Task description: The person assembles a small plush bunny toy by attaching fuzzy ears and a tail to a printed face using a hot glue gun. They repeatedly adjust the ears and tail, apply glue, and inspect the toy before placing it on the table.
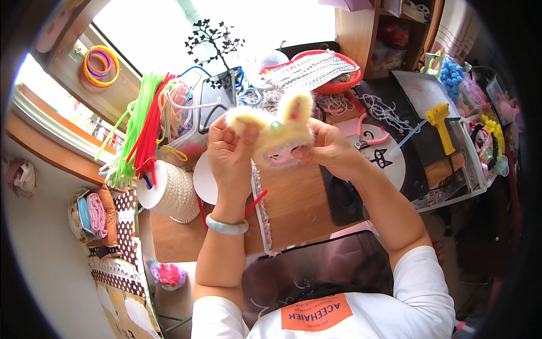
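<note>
A pale yellow plush piece with two upright ears (283,137) is held up above the wooden table, a small face with multicoloured trim on its lower part. My left hand (237,146) grips it at the left ear, thumb in front. My right hand (330,146) pinches its right edge beside the face. A strip of multicoloured trim (261,212) lies down the table below my left hand, near a red pipe cleaner (257,202). Pink-handled pliers (372,137) rest on a round white mat with a cat drawing (394,169), right of my right hand.
At the left stand a spool of white pearl beads (180,190) and green and red pipe cleaners (137,114). A red basket (343,84) with silvery trims is at the back. A yellow glue gun (441,127) lies at right, beside a white tray (474,182).
</note>
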`<state>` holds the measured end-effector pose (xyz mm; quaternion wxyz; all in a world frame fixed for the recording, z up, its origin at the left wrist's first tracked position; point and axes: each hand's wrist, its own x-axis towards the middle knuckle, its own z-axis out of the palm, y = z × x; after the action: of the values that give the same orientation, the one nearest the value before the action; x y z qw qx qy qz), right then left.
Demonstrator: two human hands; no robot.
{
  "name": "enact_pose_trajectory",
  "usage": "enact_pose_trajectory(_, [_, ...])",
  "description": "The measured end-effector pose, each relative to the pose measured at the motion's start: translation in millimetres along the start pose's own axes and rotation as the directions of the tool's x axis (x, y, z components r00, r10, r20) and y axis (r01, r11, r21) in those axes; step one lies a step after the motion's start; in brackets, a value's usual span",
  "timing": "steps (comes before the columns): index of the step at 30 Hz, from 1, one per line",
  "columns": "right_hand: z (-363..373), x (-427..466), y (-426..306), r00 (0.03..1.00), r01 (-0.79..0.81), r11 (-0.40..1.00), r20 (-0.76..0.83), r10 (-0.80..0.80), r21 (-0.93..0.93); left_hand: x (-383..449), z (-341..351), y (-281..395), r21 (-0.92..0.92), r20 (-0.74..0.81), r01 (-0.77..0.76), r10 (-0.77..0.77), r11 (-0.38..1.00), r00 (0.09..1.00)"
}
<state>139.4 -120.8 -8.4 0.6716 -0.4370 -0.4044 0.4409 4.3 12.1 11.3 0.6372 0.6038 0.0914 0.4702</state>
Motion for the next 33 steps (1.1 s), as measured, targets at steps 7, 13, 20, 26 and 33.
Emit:
enact_pose_trajectory(7, [0.5,0.8,0.7,1.0,-0.02,1.0,0.024,0.02,0.001,3.7,-17.5,-5.7,-0.21,-0.111,0.099,-0.124,0.973,0.986])
enact_pose_trajectory(13, [5.0,1.6,-1.5,0.998,-0.053,0.999,-0.043,0.053,-0.008,5.8,-9.0,-1.4,-0.173,-0.079,0.235,-0.251,0.957,0.965])
enact_pose_trajectory(20, [6.9,0.6,-2.9,0.992,-0.057,0.994,-0.105,0.066,0.09,4.7,-19.0,-5.5,-0.404,0.2,0.451,-0.404,0.796,0.892])
enact_pose_trajectory(26, [-5.8,3.3,8.8,0.99,-0.002,0.995,-0.14,0.016,0.101,-7.4,1.8,-2.6,-0.103,0.392,0.444,-0.374,0.89,0.841])
enact_pose_trajectory(33, [-9.2,0.6,-10.6,0.973,0.059,0.995,-0.216,-0.076,-0.084,-7.2,-1.3,-7.9,-0.186,0.408,0.529,-0.425,0.828,0.808])
